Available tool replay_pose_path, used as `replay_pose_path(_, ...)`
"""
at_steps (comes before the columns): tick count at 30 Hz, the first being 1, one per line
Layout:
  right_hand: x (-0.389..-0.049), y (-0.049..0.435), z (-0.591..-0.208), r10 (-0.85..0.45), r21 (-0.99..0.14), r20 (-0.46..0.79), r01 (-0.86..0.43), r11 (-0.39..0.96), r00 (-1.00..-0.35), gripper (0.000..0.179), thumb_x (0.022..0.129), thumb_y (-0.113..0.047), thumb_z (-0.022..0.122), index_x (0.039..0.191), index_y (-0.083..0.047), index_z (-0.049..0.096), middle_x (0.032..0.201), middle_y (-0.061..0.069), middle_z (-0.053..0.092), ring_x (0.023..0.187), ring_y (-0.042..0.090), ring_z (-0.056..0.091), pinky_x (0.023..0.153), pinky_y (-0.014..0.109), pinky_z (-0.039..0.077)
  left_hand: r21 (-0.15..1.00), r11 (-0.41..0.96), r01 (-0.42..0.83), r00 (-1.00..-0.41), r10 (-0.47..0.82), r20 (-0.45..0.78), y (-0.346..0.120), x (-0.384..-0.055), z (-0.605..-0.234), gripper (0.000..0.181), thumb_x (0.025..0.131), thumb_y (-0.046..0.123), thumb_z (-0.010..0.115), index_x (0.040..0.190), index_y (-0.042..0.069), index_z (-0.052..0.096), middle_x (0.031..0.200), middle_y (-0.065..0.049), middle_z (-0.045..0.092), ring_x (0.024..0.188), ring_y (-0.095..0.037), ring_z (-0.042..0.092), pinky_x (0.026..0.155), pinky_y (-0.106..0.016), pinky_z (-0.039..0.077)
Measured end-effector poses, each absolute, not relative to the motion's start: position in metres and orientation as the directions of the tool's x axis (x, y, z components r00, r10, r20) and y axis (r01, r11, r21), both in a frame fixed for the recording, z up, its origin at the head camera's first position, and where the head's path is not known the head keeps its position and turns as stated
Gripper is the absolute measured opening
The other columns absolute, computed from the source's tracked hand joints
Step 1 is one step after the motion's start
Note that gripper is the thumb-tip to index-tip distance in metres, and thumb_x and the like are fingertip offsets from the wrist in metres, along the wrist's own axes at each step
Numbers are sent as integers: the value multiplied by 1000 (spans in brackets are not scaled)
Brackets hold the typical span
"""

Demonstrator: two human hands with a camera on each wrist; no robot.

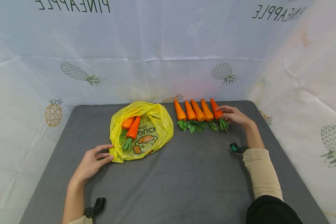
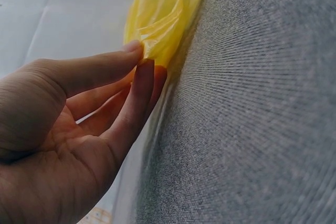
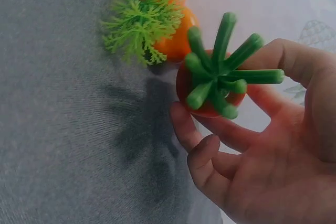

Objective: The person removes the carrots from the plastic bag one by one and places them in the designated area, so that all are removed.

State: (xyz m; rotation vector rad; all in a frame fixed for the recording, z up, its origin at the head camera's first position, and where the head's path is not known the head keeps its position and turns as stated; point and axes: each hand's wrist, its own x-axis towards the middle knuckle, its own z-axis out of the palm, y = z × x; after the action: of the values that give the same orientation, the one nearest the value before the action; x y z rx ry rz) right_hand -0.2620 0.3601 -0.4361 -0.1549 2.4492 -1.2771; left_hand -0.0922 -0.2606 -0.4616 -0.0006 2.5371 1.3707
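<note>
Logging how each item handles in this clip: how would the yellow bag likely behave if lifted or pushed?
The yellow bag is probably floppy and light, as its thin film wrinkles. Lifted by the edge the left hand pinches, it would likely sag under the carrots inside. Pushed, its creased wall might crumple.

A grey cloth-covered table (image 1: 182,183) carries a yellow plastic bag (image 1: 164,121), its mouth open, left of centre toward the far edge. Just beside it on the right, four orange carrots (image 1: 197,111) lie in a row, tips at the far edge and green leaves (image 1: 192,127) toward the near side. A fifth carrot (image 1: 215,109) is at the row's right end; whether it touches the table is unclear.
</note>
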Motion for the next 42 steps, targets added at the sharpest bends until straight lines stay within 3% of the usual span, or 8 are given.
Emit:
replay_pose_path(6,-265,363,-444,-312,-775,-274,17,631,-910,41,102,-28,50,142,-22,46,130,10,50,72,35,46,61,41,45,817,563,-121,-968,116,-223,-261,-92,-461,55,88,43,68,137,23,53,143,-13,50,109,-15,67,76,-24,54)
replay_pose_path(11,-263,360,-442,-340,-747,-276,-22,664,-899,43,100,-30,53,142,-23,46,152,12,36,70,33,47,59,39,45,817,566,-110,-970,119,-213,-261,-92,-463,54,88,42,68,137,22,53,143,-13,50,109,-16,67,76,-24,54)
replay_pose_path(16,-262,356,-443,-355,-732,-271,-48,680,-895,44,99,-28,55,142,-21,46,154,15,32,67,40,47,57,41,44,808,579,-105,-971,115,-208,-261,-92,-465,51,89,36,69,136,22,53,141,-13,51,107,-13,68,76,-22,54)
replay_pose_path(20,-263,357,-445,-354,-720,-267,-58,692,-896,45,99,-26,55,143,-20,45,155,16,30,70,39,50,59,40,46,806,583,-100,-972,114,-203,-261,-93,-466,51,89,34,69,136,23,53,143,-12,49,109,-17,67,76,-21,54)
replay_pose_path(24,-262,358,-445,-353,-736,-247,-63,674,-902,47,99,-23,56,144,-17,45,154,16,32,81,33,54,67,40,49,811,578,-91,-973,121,-195,-261,-92,-465,52,89,34,69,137,21,53,144,-14,48,110,-20,67,75,-22,54)
replay_pose_path(31,-258,353,-436,-317,-767,-223,-34,640,-922,45,99,-23,55,142,-17,46,150,14,40,101,31,59,82,46,51,808,580,-102,-973,110,-202,-261,-91,-465,52,90,35,69,137,22,53,142,-13,51,107,-13,67,75,-21,54)
replay_pose_path(37,-253,346,-423,-289,-767,-180,-50,640,-940,46,100,-25,55,143,-14,45,150,15,41,125,35,52,95,56,47,805,583,-114,-971,107,-215,-262,-92,-466,52,89,38,68,137,23,53,141,-13,52,107,-14,67,76,-23,54)
replay_pose_path(42,-252,341,-416,-302,-781,-127,-93,618,-945,46,99,-27,56,142,-13,45,150,16,42,132,37,48,100,59,44,805,580,-126,-968,103,-227,-262,-91,-465,52,89,39,69,136,25,53,140,-11,53,106,-10,67,76,-23,54)
